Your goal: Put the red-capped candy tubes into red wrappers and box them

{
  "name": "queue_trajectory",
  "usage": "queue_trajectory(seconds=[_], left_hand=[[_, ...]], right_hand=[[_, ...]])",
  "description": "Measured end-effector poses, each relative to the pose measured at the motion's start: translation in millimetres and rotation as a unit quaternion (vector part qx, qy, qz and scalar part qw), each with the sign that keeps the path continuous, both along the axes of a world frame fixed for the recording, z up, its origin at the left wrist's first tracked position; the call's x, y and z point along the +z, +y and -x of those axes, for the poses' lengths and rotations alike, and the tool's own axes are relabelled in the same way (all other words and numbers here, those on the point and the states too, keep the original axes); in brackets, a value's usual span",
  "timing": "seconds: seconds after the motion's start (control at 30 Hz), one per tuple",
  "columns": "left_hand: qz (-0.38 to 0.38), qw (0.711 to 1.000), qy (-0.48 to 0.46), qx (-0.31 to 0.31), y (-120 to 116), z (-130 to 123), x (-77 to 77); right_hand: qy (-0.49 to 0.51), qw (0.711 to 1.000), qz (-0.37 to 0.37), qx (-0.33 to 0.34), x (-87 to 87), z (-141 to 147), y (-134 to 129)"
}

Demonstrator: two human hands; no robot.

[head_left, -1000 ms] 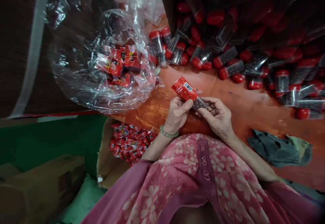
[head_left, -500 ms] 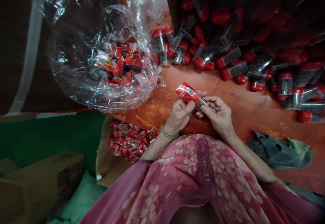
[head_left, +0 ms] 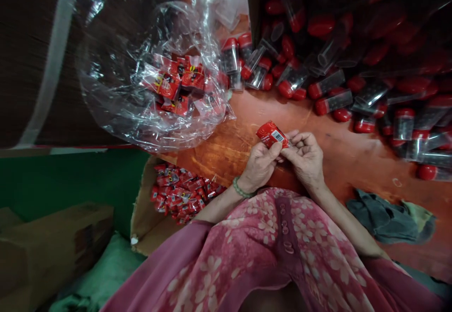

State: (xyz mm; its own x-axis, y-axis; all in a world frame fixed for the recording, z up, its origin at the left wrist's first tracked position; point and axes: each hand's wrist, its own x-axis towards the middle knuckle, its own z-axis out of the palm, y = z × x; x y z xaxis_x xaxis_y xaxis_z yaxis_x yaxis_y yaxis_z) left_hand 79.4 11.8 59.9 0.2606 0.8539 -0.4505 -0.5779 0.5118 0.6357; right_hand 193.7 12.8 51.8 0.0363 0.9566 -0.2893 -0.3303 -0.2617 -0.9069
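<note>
In front of me, above the tabletop, both hands hold a small clear bottle in a red printed sleeve (head_left: 271, 133) with a white barcode patch on it. My left hand (head_left: 259, 166) is closed round its near side, thumb pressed on the sleeve by the barcode. My right hand (head_left: 304, 157) pinches the right end between thumb and fingers. The sleeve and fingers hide most of the bottle. Banded stacks of flat red sleeves (head_left: 165, 86) lie in a clear plastic bag (head_left: 120, 126) to the left, beyond my hands.
Many clear bottles with red caps (head_left: 334, 101) are heaped at the back right. A cardboard box (head_left: 141, 222) left of my lap holds many red-wrapped pieces (head_left: 183, 194). A dark cloth (head_left: 383, 215) lies on the reddish tabletop (head_left: 339, 147) at right.
The red sleeve now covers the clear part of the bottle that showed beside my right fingers. The sleeved end has turned, and the barcode faces up more. My view has shifted slightly.
</note>
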Motion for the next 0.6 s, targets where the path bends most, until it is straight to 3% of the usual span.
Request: queue_trajectory(seconds=[0.1, 0.4, 0.53, 0.6], left_hand=[[-0.013, 1.0, -0.015, -0.016, -2, 1, 0.0], [-0.066, 0.994, 0.0, -0.082, -11, 19, -6.6], [-0.086, 0.99, 0.061, -0.097, -28, 58, 8.7], [-0.068, 0.985, 0.132, -0.088, -47, 91, 16.2]], right_hand=[[0.019, 1.0, 0.003, 0.015, -3.5, -3, -1], [0.022, 0.989, -0.012, 0.146, -7.7, -9, -3], [-0.079, 0.959, -0.077, 0.26, 2.1, -15, -7], [-0.184, 0.939, -0.123, 0.263, 5.1, -23, -7]])
